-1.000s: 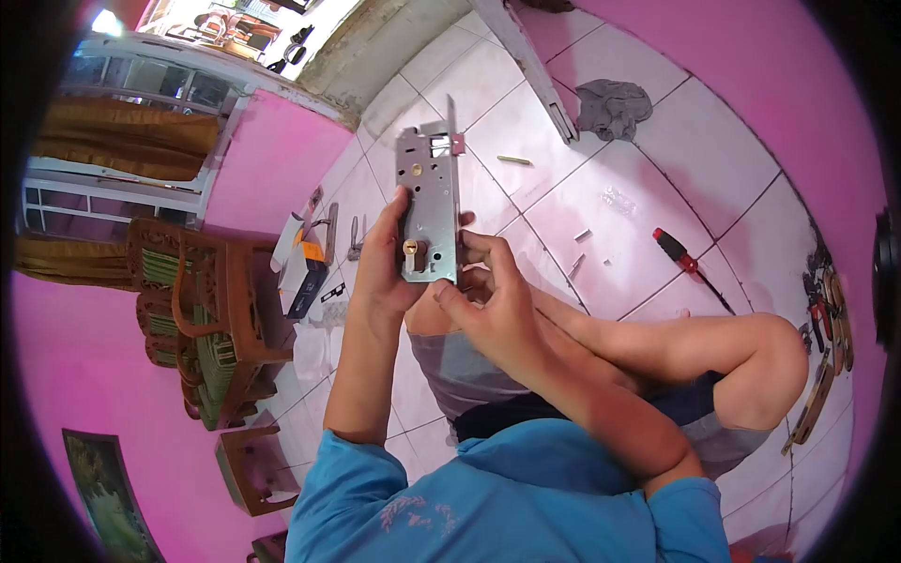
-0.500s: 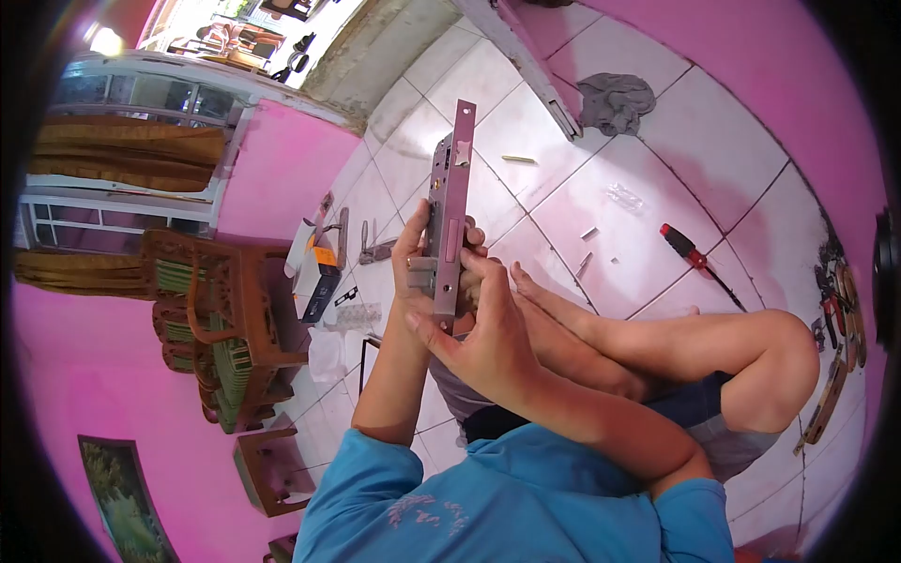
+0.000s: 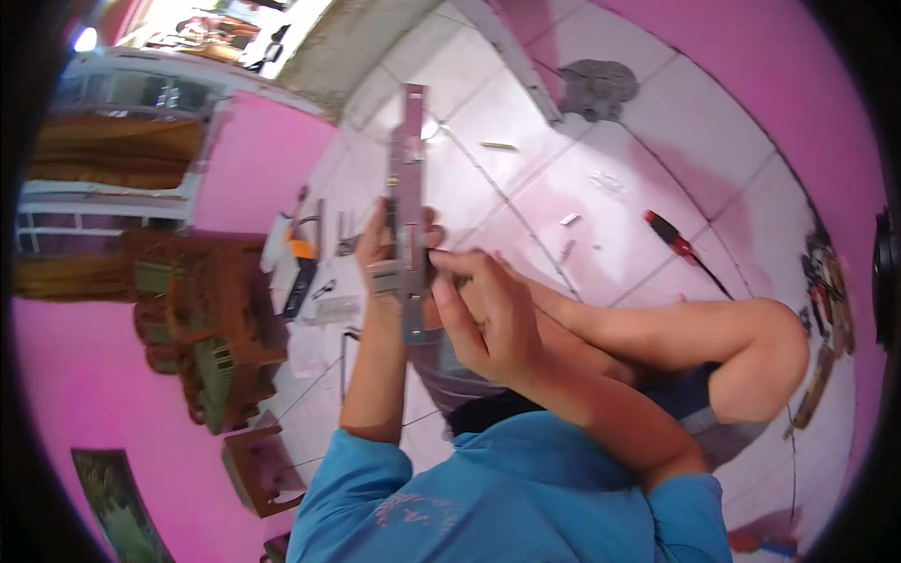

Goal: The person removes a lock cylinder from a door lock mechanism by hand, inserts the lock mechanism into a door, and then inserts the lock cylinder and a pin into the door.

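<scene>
A metal mortise lock (image 3: 410,197) with a long faceplate stands upright in front of me, its bolt sticking out on the left. My left hand (image 3: 377,246) is wrapped round the lock body from behind, with fingertips showing on both sides of the faceplate. Close to the right edge of the lock is my right hand (image 3: 493,314), thumb and index finger apart. The index fingertip is at the lock's edge; whether it touches, I cannot tell. The back of the lock case is hidden behind the faceplate.
On the tiled floor lie a red-handled screwdriver (image 3: 680,242), a thin brass-coloured piece (image 3: 498,145), a clear plastic packet (image 3: 608,184) and a grey cloth (image 3: 598,90). Tools (image 3: 826,300) lie along the right wall. Left, a box (image 3: 300,286) and metal parts lie near wooden chairs (image 3: 202,314).
My right hand has come off the lower end of the lock, its thumb now apart from the faceplate. In view, the lock has shifted left and turned more upright in my left hand.
</scene>
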### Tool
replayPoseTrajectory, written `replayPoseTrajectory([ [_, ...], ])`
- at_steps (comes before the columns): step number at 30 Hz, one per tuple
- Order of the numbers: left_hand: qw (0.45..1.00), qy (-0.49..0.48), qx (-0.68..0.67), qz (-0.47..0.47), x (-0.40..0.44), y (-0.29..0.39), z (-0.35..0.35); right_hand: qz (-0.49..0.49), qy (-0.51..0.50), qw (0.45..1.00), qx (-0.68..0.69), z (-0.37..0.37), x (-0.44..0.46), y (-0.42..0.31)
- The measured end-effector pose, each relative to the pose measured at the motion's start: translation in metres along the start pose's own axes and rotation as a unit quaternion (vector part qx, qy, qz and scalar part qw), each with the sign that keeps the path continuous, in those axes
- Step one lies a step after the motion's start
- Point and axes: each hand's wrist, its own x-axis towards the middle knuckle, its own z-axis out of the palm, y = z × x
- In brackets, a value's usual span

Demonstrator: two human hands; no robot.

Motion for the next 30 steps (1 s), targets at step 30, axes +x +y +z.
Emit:
replayPoseTrajectory([
  [30,0.997,0.003,-0.076,-0.013,0.004,-0.007,-0.038,0.107,-0.227,0.808,-0.533,-0.126,-0.027,0.207],
])
